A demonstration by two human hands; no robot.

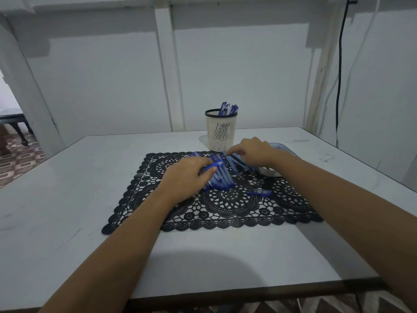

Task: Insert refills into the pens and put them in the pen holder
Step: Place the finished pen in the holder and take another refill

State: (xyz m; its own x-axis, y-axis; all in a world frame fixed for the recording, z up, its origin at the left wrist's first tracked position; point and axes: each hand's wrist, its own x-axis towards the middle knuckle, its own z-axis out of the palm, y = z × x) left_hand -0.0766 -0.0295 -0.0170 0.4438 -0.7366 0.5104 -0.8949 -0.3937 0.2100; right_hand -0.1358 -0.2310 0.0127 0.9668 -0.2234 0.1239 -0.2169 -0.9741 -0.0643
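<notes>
— On the surface [67,199], at the left of the black mat [140,199], what is held?
— One blue pen [214,165] is gripped by the left hand [187,175], over the pile of pens [218,180] laid on the mat; behind it, the pen holder [221,132] is already part filled.
— And rightward?
— The right hand [252,152], apart from the left, is curled at the pile's far end beside a clear tub [281,147]; whether anything is pinched cannot be told; a refill is probably being sought, to be slid into the gripped barrel.

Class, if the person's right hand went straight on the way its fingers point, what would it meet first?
The right hand points left over the black lace mat. It would probably meet the pile of blue pens first; whether its fingertips already touch them is unclear.
</notes>
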